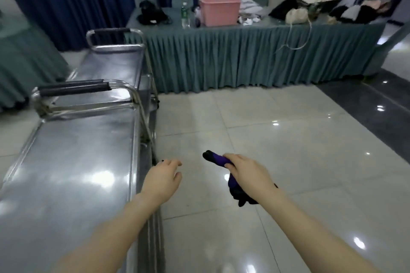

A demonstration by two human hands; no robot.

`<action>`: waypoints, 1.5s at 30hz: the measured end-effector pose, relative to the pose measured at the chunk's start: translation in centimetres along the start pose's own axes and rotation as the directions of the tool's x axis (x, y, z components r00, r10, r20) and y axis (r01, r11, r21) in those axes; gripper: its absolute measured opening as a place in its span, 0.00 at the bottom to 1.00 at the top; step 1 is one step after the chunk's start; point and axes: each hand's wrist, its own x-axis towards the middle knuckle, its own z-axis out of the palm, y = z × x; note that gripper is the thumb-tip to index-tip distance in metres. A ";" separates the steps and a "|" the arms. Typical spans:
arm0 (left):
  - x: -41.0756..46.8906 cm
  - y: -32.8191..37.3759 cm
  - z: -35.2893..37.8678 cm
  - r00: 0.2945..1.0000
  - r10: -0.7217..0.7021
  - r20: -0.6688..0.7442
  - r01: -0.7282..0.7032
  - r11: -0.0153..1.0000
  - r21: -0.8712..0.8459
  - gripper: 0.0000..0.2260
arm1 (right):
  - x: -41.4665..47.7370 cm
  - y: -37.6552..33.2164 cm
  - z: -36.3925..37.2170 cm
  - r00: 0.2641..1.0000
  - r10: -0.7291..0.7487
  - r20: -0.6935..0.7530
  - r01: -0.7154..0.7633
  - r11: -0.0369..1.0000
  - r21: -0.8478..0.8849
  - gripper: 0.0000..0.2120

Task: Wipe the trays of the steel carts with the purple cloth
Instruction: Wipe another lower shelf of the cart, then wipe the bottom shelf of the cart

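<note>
Two hands out front on my remote feed: right hand (248, 173) gripping the bunched purple cloth (216, 158) over glossy floor tiles (288, 139), left hand (163, 178) loose and empty beside the near steel cart's tray (77, 162), second cart (111, 64) and green-skirted table (244, 55) beyond.
</note>
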 end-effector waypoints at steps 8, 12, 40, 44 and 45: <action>8.1 -0.8 0.1 0.969 -0.231 -0.084 0.227 0.972 -0.058 0.13 | 13.2 2.2 -1.8 0.971 -0.182 0.155 0.195 0.978 -0.071 0.13; 11.5 -0.8 -1.0 0.948 -0.294 -0.120 0.289 0.955 -0.062 0.14 | 19.7 2.7 -3.5 0.953 -0.246 0.175 0.257 0.965 -0.044 0.14; 6.8 3.1 12.3 0.023 -0.996 -0.087 0.933 0.053 -0.356 0.17 | 37.7 -5.1 12.9 0.028 -0.784 0.620 0.953 0.208 0.220 0.16; 2.5 4.5 17.1 -0.047 -0.999 0.003 0.932 -0.045 -0.360 0.18 | 33.3 -4.3 18.2 -0.041 -0.738 0.674 0.948 0.185 0.260 0.15; 1.6 4.8 18.4 -0.064 -0.998 0.022 0.929 -0.068 -0.365 0.18 | 32.3 -4.0 19.7 -0.060 -0.724 0.688 0.947 0.177 0.268 0.15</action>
